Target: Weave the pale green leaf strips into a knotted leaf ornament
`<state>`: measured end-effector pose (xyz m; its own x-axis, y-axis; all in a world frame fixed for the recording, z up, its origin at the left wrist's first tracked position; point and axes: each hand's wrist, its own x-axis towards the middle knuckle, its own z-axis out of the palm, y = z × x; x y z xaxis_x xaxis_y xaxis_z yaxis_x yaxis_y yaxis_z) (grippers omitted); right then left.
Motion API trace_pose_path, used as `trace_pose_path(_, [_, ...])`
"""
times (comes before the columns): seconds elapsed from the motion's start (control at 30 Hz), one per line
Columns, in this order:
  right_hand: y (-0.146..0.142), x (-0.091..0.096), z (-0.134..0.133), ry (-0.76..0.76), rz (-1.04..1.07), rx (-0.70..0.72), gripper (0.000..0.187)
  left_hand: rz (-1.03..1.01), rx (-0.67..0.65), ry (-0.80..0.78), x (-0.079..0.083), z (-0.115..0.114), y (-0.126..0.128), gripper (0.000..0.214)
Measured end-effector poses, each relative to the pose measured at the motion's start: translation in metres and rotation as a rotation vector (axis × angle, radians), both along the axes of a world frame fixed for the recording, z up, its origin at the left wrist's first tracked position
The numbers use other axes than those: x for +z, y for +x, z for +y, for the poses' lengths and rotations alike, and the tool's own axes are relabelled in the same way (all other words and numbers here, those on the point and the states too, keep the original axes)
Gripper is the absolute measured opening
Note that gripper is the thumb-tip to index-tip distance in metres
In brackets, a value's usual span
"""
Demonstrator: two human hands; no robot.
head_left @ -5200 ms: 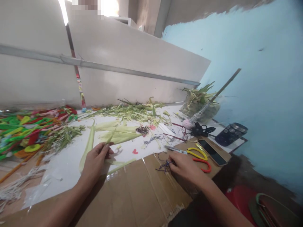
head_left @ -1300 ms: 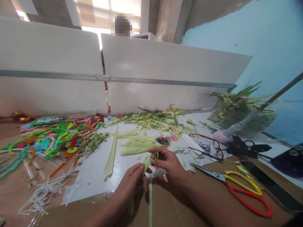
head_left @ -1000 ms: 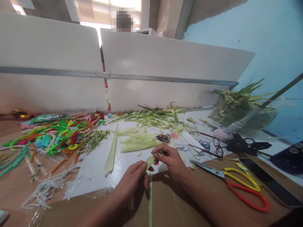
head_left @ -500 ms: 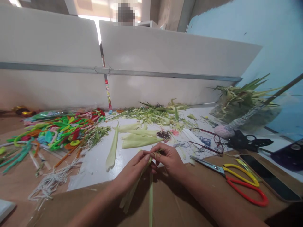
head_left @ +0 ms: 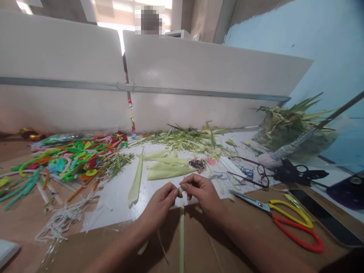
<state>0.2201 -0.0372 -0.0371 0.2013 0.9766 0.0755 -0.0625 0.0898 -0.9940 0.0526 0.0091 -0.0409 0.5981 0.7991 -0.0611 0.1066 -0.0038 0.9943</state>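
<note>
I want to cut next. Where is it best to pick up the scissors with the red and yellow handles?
Probably by the handle loops of the scissors, coming from the right: the loops lie toward that side, flat on the cardboard, and the blades point left.

Left hand (head_left: 159, 206) and right hand (head_left: 202, 193) close together, fingers pinched, fingertips nearly touching.

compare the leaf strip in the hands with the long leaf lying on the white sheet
The leaf strip is narrow and is pinched at its top by the left hand and right hand; the long leaf is wider, tapers to a point and lies untouched. The strip runs toward the camera over the brown cardboard; the leaf rests flat on the white sheet. Both are pale green.
</note>
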Motion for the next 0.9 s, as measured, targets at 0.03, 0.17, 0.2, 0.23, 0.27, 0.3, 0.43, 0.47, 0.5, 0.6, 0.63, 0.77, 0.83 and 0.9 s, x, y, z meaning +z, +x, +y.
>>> trace_pose_path(0.03, [0.002,-0.001,0.001,-0.002,0.009,-0.02,0.026,0.007,0.009,0.0,0.0,0.0,0.0,0.036])
trace_pose_path(0.17, [0.012,-0.006,0.005,0.003,0.025,-0.094,0.03,0.034,0.051,-0.018,-0.003,0.0,-0.002,0.035])
trace_pose_path(0.2, [0.015,-0.007,0.006,0.007,0.025,-0.112,0.03,0.035,0.056,-0.03,-0.004,0.001,-0.003,0.036])
trace_pose_path(0.23, [0.018,-0.007,0.007,0.012,0.025,-0.13,0.03,0.033,0.062,-0.044,-0.006,0.002,-0.003,0.037])
trace_pose_path(0.27, [0.021,-0.008,0.008,0.018,0.025,-0.144,0.03,0.03,0.069,-0.058,-0.008,0.003,-0.004,0.039])
trace_pose_path(0.3, [0.023,-0.008,0.009,0.026,0.026,-0.156,0.03,0.026,0.074,-0.07,-0.01,0.004,-0.004,0.041])
trace_pose_path(0.43, [0.025,-0.009,0.01,0.043,0.046,-0.146,0.029,0.012,0.113,-0.103,-0.012,0.007,-0.002,0.049])
trace_pose_path(0.47, [0.024,-0.009,0.01,0.039,0.06,-0.133,0.029,0.01,0.125,-0.113,-0.011,0.007,-0.002,0.051])
trace_pose_path(0.5, [0.022,-0.01,0.009,0.032,0.076,-0.116,0.03,0.009,0.138,-0.124,-0.011,0.007,-0.001,0.052])
trace_pose_path(0.6, [0.017,-0.012,0.009,0.0,0.117,-0.039,0.034,0.009,0.157,-0.168,-0.009,0.007,0.0,0.054])
trace_pose_path(0.63, [0.016,-0.013,0.009,-0.006,0.117,-0.012,0.035,0.009,0.16,-0.177,-0.009,0.006,0.0,0.054])
trace_pose_path(0.77, [0.01,-0.019,0.008,-0.004,0.066,0.032,0.034,0.004,0.16,-0.187,-0.012,0.006,0.0,0.048])
trace_pose_path(0.83, [0.008,-0.021,0.008,0.001,0.048,0.033,0.032,-0.001,0.143,-0.187,-0.016,0.006,0.0,0.044])
trace_pose_path(0.9, [0.006,-0.021,0.007,0.006,0.03,0.032,0.031,-0.01,0.116,-0.177,-0.019,0.006,0.001,0.043])
